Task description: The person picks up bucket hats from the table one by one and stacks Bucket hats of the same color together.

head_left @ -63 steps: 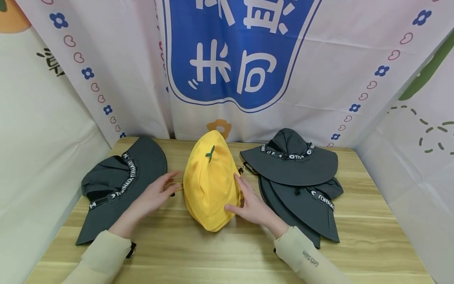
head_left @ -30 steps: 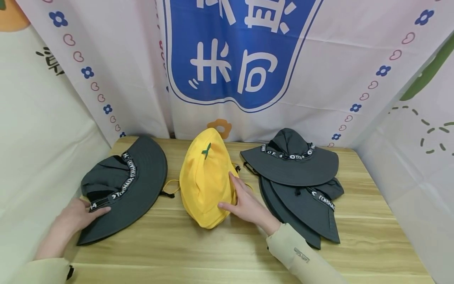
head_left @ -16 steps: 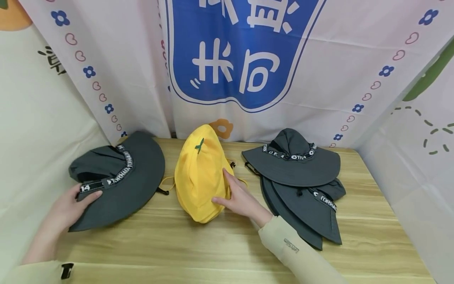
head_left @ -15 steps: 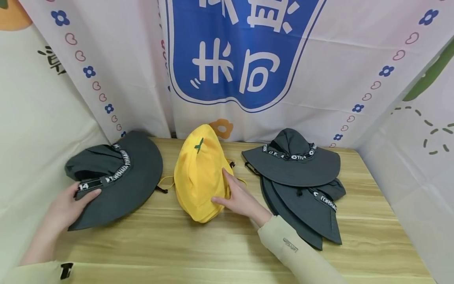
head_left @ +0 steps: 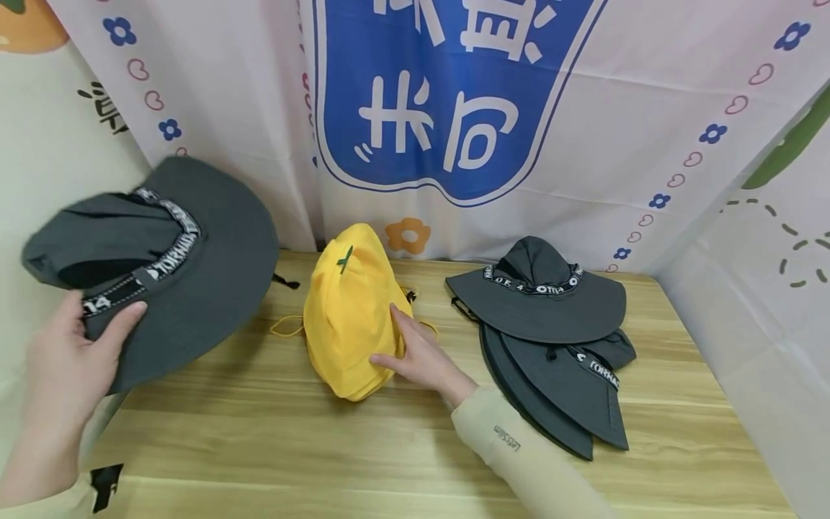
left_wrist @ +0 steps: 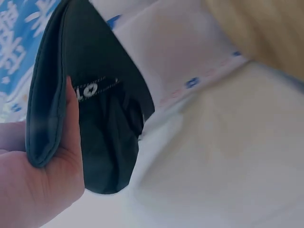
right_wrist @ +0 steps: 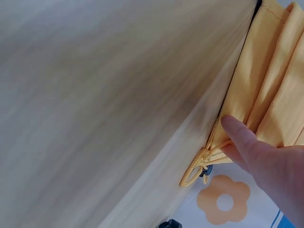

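A dark grey bucket hat (head_left: 214, 252) with a lettered band is raised off the table at the left. My left hand (head_left: 71, 353) grips its brim, thumb on the upper face and fingers underneath. In the left wrist view that hat (left_wrist: 107, 137) hangs sideways with its brim in the hand (left_wrist: 52, 185). A yellow bucket hat (head_left: 346, 310) with a small green sprout stands in the middle of the table. My right hand (head_left: 424, 357) rests against its right side, thumb and fingers spread. Extended fingers touch the yellow fabric (right_wrist: 270, 80) near its cord in the right wrist view.
Several dark grey hats (head_left: 545, 310) lie overlapped at the right of the wooden table (head_left: 363, 461). A yellow cord loop (head_left: 285, 328) sticks out left of the yellow hat. A printed white curtain (head_left: 253, 144) hangs behind the table.
My left hand left the yellow hat's side, took the left grey hat by its brim and lifted it up and leftward. The yellow hat slid left with my right hand against it.
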Available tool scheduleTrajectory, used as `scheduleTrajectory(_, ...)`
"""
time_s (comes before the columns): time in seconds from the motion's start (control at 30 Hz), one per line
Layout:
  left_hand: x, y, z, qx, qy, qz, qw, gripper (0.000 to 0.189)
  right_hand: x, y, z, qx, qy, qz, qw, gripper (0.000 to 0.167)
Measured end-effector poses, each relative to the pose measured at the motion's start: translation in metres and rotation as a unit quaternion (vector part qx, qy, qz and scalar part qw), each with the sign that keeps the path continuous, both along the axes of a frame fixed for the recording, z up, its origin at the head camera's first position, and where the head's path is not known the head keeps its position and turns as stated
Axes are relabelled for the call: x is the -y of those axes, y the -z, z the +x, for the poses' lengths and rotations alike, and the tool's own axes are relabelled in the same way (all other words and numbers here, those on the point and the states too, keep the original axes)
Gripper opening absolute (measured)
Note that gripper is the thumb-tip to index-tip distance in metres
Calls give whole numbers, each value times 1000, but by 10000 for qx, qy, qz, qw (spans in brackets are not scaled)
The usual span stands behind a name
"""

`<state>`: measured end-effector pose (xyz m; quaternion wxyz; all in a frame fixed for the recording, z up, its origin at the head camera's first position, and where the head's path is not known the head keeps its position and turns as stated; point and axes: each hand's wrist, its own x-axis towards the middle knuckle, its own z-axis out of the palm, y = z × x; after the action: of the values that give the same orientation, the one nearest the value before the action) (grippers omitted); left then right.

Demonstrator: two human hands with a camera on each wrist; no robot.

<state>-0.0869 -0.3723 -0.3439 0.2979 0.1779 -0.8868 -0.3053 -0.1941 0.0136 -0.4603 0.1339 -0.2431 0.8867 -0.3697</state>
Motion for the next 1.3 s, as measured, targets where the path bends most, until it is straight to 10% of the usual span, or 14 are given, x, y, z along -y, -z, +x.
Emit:
scheduleTrajectory(0.23, -29, -38, 1, -1276, 211, 447, 9906, 41, 17, 4, 1, -90, 37, -136, 9999, 96)
scheduleTrajectory(0.63, -87, -71, -20, -2032, 1024, 1123, 9673, 41, 46, 5, 6, 37, 87, 94, 9999, 91)
scheduleTrajectory(0.97, -116, -67, -35, -2217, 1553, 1531, 9504, 41, 62, -1, 2, 174, -521, 188, 9983, 87)
scheduleTrajectory(1.3, -146, -49, -42, -1559, 1555, 799, 9722, 41, 68, -1, -4, 82, -1406, 137, 9899, 73)
